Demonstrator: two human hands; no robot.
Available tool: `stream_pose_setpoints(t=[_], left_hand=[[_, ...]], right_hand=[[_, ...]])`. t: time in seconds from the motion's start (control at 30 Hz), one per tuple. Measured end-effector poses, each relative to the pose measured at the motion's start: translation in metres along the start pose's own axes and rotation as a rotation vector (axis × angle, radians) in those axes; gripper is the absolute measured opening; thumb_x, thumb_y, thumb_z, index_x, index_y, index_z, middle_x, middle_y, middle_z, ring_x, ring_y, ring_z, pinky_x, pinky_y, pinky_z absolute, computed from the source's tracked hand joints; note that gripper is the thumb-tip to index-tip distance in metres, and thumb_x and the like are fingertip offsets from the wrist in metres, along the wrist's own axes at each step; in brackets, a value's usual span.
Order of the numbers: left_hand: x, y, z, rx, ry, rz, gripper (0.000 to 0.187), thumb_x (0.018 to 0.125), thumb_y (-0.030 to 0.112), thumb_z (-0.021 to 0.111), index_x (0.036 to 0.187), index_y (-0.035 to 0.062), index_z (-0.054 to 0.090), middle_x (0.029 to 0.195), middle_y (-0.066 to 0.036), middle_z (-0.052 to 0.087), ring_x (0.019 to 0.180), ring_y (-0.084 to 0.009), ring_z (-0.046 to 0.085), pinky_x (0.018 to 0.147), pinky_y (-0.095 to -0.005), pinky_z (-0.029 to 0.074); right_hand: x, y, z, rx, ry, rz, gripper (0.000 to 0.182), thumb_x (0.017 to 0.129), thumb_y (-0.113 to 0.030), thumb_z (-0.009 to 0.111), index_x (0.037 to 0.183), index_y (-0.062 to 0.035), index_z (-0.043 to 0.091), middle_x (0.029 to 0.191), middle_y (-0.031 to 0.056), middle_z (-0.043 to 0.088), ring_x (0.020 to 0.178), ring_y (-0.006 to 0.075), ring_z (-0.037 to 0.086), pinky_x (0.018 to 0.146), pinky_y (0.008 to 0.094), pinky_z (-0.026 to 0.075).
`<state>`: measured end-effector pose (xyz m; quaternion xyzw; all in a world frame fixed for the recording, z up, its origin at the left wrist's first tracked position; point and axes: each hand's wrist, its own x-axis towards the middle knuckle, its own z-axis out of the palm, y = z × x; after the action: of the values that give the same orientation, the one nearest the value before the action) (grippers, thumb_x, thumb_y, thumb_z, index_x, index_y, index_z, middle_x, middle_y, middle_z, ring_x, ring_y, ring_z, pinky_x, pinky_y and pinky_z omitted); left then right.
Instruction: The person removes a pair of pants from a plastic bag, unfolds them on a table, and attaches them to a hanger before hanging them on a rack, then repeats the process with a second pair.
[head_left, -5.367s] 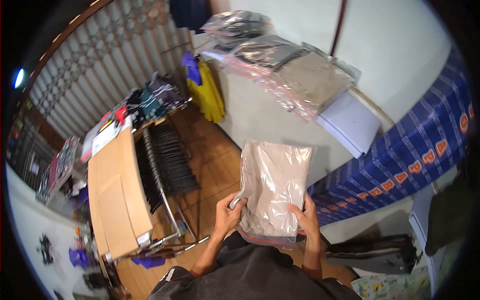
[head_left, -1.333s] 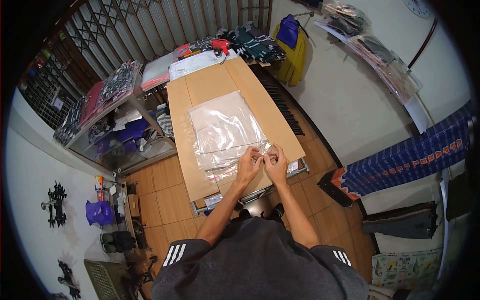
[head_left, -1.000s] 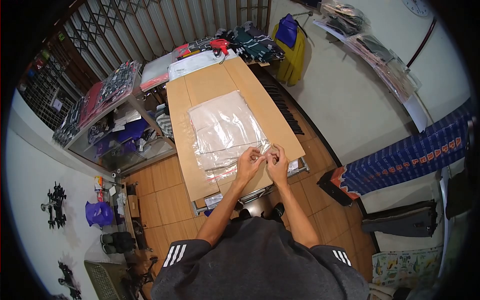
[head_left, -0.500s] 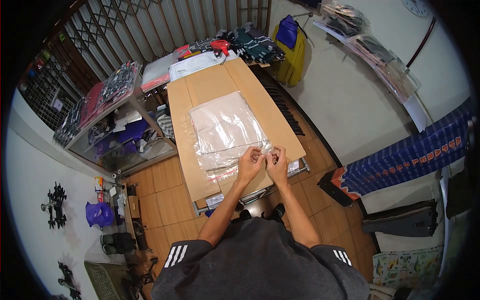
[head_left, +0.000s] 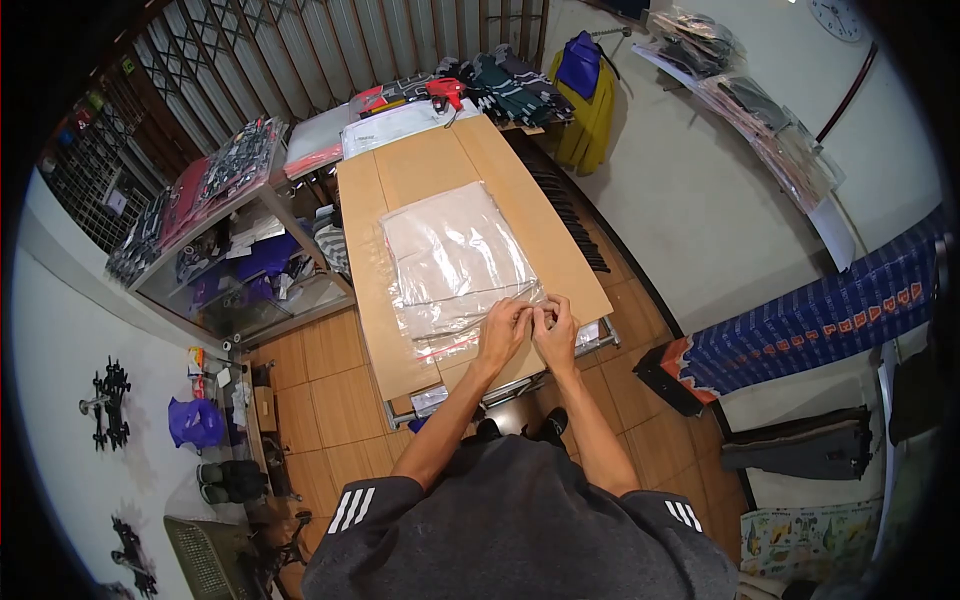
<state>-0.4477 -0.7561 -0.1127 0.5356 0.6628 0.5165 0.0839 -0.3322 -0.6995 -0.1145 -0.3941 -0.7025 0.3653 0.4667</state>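
A clear plastic bag (head_left: 450,262) with a folded beige garment inside lies flat on the cardboard-topped table (head_left: 420,165). Its open end with a red zip strip points toward me. My left hand (head_left: 506,331) and my right hand (head_left: 555,329) sit close together at the bag's near right corner, fingers pinching the plastic edge there. The fingertips hide the exact spot they hold.
Folded dark clothes, white packets and a red tool (head_left: 443,89) lie at the table's far end. A glass shelf unit (head_left: 225,240) with goods stands to the left. Bagged garments rest on a wall shelf (head_left: 760,110) at the right. A blue patterned cloth (head_left: 830,310) hangs at the right.
Earlier I held the bagged garment upright in both hands; now it lies on the table. Over the last second my hands have stayed pinched at the bag's near corner, barely shifting.
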Motion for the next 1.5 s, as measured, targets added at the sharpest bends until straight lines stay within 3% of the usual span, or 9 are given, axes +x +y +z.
stream_pose_setpoints(t=[0.23, 0.43, 0.53, 0.73, 0.83, 0.93, 1.13, 1.27, 1.5], left_hand=[[0.000, 0.000, -0.001, -0.063, 0.032, -0.039, 0.011, 0.092, 0.009, 0.068, 0.099, 0.0008, 0.071, 0.087, -0.016, 0.066, 0.077, -0.0315, 0.064, 0.070, -0.0388, 0.052], [-0.001, -0.004, 0.003, -0.014, 0.040, 0.022, 0.012, 0.092, 0.009, 0.067, 0.100, -0.0004, 0.070, 0.089, -0.016, 0.065, 0.075, -0.0300, 0.064, 0.067, -0.0386, 0.051], [0.002, -0.010, 0.006, -0.071, 0.217, -0.045, 0.012, 0.093, 0.008, 0.067, 0.100, -0.0008, 0.068, 0.090, -0.016, 0.064, 0.074, -0.0282, 0.064, 0.067, -0.0384, 0.051], [-0.001, 0.003, 0.000, -0.085, 0.164, -0.083, 0.010, 0.090, 0.003, 0.066, 0.100, 0.0004, 0.066, 0.090, -0.014, 0.064, 0.074, -0.0298, 0.063, 0.068, -0.0404, 0.051], [-0.007, 0.004, -0.005, 0.112, 0.164, 0.082, 0.016, 0.087, 0.003, 0.067, 0.103, 0.0023, 0.067, 0.091, -0.014, 0.066, 0.077, -0.0320, 0.064, 0.071, -0.0426, 0.051], [-0.023, 0.003, -0.011, 0.222, 0.073, 0.035, 0.023, 0.085, 0.007, 0.068, 0.109, 0.0051, 0.066, 0.094, -0.011, 0.067, 0.090, -0.0319, 0.063, 0.079, -0.0445, 0.048], [-0.007, 0.003, -0.032, 0.128, 0.196, -0.012, 0.019, 0.088, 0.002, 0.066, 0.107, 0.0018, 0.065, 0.090, -0.015, 0.068, 0.083, -0.0322, 0.067, 0.077, -0.0427, 0.050], [0.018, 0.021, -0.061, 0.170, 0.266, -0.026, 0.025, 0.087, 0.003, 0.069, 0.111, 0.0046, 0.063, 0.092, -0.010, 0.069, 0.084, -0.0280, 0.067, 0.077, -0.0410, 0.045], [-0.027, 0.003, -0.068, 0.297, -0.003, -0.028, 0.036, 0.082, 0.010, 0.076, 0.115, 0.0082, 0.063, 0.094, -0.007, 0.070, 0.083, -0.0269, 0.067, 0.078, -0.0415, 0.043]], right_hand=[[0.000, 0.002, 0.003, -0.310, -0.026, -0.160, 0.015, 0.093, -0.014, 0.060, 0.091, 0.0005, 0.065, 0.087, 0.0171, 0.062, 0.089, 0.0366, 0.058, 0.084, 0.0488, 0.042], [-0.002, 0.009, 0.006, -0.342, -0.002, -0.221, 0.012, 0.093, -0.011, 0.059, 0.090, 0.0006, 0.061, 0.088, 0.0193, 0.059, 0.087, 0.0387, 0.056, 0.082, 0.0497, 0.042], [-0.003, 0.012, 0.007, -0.396, 0.012, -0.223, 0.013, 0.092, -0.011, 0.059, 0.089, 0.0013, 0.059, 0.086, 0.0201, 0.058, 0.085, 0.0393, 0.055, 0.081, 0.0504, 0.042], [-0.002, 0.009, 0.004, -0.351, -0.021, -0.191, 0.013, 0.089, -0.011, 0.062, 0.085, 0.0010, 0.059, 0.084, 0.0188, 0.058, 0.084, 0.0383, 0.056, 0.079, 0.0496, 0.043], [-0.001, 0.004, 0.001, -0.327, -0.048, -0.198, 0.013, 0.085, -0.013, 0.066, 0.081, -0.0021, 0.061, 0.085, 0.0157, 0.059, 0.087, 0.0366, 0.057, 0.079, 0.0485, 0.043], [-0.001, -0.001, -0.001, -0.358, -0.055, -0.277, 0.012, 0.081, -0.014, 0.069, 0.081, -0.0033, 0.062, 0.085, 0.0144, 0.060, 0.088, 0.0362, 0.057, 0.080, 0.0485, 0.043], [-0.002, 0.008, 0.000, -0.374, -0.099, -0.195, 0.010, 0.079, -0.012, 0.069, 0.080, -0.0046, 0.062, 0.086, 0.0129, 0.060, 0.089, 0.0350, 0.058, 0.081, 0.0482, 0.043], [-0.004, 0.006, 0.000, -0.387, -0.086, -0.186, 0.010, 0.079, -0.012, 0.069, 0.079, -0.0050, 0.063, 0.084, 0.0121, 0.060, 0.088, 0.0343, 0.058, 0.080, 0.0480, 0.044], [-0.001, 0.000, -0.003, -0.354, -0.096, -0.199, 0.014, 0.078, -0.017, 0.073, 0.074, -0.0058, 0.065, 0.085, 0.0126, 0.064, 0.090, 0.0339, 0.059, 0.082, 0.0472, 0.044]])
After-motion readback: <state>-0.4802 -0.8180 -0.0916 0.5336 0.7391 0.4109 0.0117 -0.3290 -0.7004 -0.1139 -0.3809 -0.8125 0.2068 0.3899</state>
